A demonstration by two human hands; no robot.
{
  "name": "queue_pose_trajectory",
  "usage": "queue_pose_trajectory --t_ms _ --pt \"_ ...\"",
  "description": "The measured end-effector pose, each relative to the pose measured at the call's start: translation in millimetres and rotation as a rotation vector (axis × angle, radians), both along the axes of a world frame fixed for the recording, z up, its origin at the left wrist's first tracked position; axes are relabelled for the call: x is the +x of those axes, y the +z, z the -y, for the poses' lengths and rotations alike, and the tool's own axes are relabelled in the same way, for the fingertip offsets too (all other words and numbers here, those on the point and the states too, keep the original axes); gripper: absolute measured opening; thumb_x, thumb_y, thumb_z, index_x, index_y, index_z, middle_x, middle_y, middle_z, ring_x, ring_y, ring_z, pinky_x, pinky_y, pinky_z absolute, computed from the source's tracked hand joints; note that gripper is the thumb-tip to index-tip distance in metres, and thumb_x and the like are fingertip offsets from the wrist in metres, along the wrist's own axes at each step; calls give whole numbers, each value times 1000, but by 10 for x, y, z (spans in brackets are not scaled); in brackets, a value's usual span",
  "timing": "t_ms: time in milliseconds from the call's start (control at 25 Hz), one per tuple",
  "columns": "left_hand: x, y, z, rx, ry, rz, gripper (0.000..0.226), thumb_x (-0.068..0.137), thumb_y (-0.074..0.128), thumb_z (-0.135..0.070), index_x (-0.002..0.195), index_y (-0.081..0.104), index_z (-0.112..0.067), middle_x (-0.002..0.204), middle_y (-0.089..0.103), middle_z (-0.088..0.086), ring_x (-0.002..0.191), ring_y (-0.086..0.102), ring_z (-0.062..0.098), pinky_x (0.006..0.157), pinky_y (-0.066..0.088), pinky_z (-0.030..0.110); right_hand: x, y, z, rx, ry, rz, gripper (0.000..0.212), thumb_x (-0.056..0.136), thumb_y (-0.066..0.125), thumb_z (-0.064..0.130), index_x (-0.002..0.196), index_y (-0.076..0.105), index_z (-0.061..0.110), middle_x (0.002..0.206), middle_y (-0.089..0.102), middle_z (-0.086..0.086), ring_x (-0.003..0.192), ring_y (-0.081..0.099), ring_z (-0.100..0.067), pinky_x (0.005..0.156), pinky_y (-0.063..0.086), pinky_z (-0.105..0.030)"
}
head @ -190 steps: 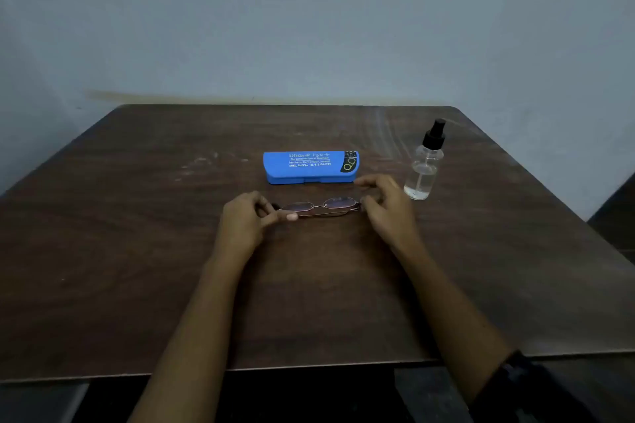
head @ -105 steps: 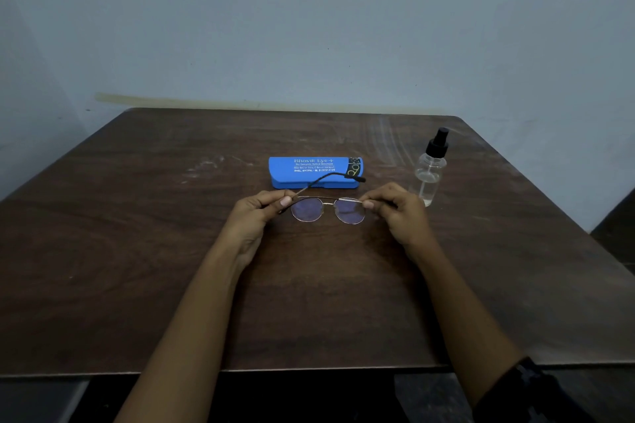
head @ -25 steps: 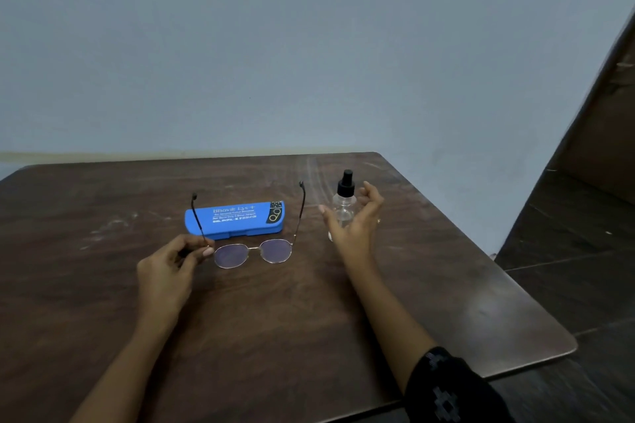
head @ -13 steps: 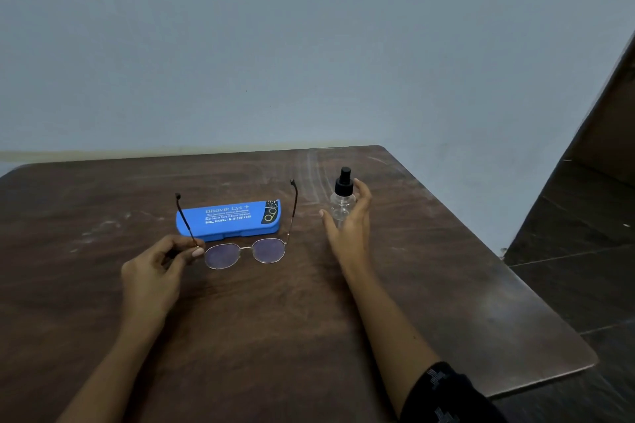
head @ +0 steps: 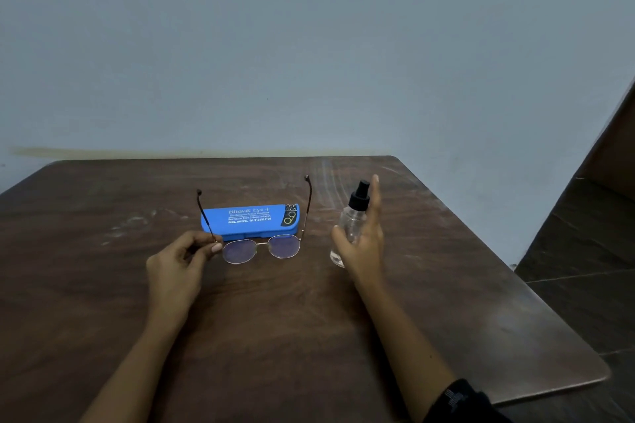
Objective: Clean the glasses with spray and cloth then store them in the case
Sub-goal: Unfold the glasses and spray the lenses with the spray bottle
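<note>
At the left of the dark brown wooden counter (head: 103, 302) our left hand (head: 178, 261) is clenched in a pinch, thumb and forefinger grasping the round-lensed, thin metal-framed glasses (head: 261, 249) at the hinge of their left temple. The glasses sit at the middle of the counter with both temples unfolded and pointing up and away from us, the lenses facing us; whether the lower rims touch the wood we cannot tell. Just behind them lies the bright blue, oblong plastic glasses case (head: 252, 221), shut and flat on the counter with its printed lid up, its left end crossed in view by the left temple. Further right is the small clear plastic spray bottle (head: 352, 220) with a black nozzle, near the glasses yet apart from them. Our right hand (head: 364, 244) is against it - the thumb on the bottle's near left side, the fingers straight and pointing up along its right side - and we cannot tell whether that hand has actually closed on the bottle or merely touches it. A dark sleeve (head: 460, 402) covers the right forearm near the counter's front edge, and beyond the counter's right edge is dark tiled floor (head: 584, 268).
</note>
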State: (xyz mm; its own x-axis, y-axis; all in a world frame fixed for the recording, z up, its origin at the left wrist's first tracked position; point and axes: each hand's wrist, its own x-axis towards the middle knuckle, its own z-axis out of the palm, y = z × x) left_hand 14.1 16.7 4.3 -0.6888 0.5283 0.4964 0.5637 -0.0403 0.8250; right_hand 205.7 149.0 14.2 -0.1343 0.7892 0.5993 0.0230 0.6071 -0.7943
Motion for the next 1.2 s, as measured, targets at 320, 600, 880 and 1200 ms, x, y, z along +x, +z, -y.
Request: queue_pose_trajectory --t_ms 320,600,880,1200 --pt "3 26 29 60 12 -43 11 74 67 2 81 70 -5 77 69 -2 70 57 -20 67 41 -1 -77 101 432 61 103 25 68 75 68 15 129 36 42 79 63 8 58 61 -17 56 57 -33" --pt "-40 12 25 93 31 -92 11 74 66 3 80 70 -6 76 66 -9 71 56 -19 66 40 0 -249 211 762 121 161 479 73 72 55 26 129 22 57 98 59 23 61 52 6 59 43 -21" --pt "-83 -24 23 106 23 -138 10 76 65 2 81 69 -6 77 66 -8 74 59 -10 68 43 3 -509 281 747 53 276 701 78 76 56 14 137 20 47 89 60 6 65 52 -5 62 39 -20" --pt "-107 -13 37 139 68 -254 12 77 62 6 80 65 -5 78 64 -4 75 56 3 68 38 3 -598 309 817 86 151 801 62 74 54 16 127 33 41 85 53 5 79 53 -25 63 35 -28"
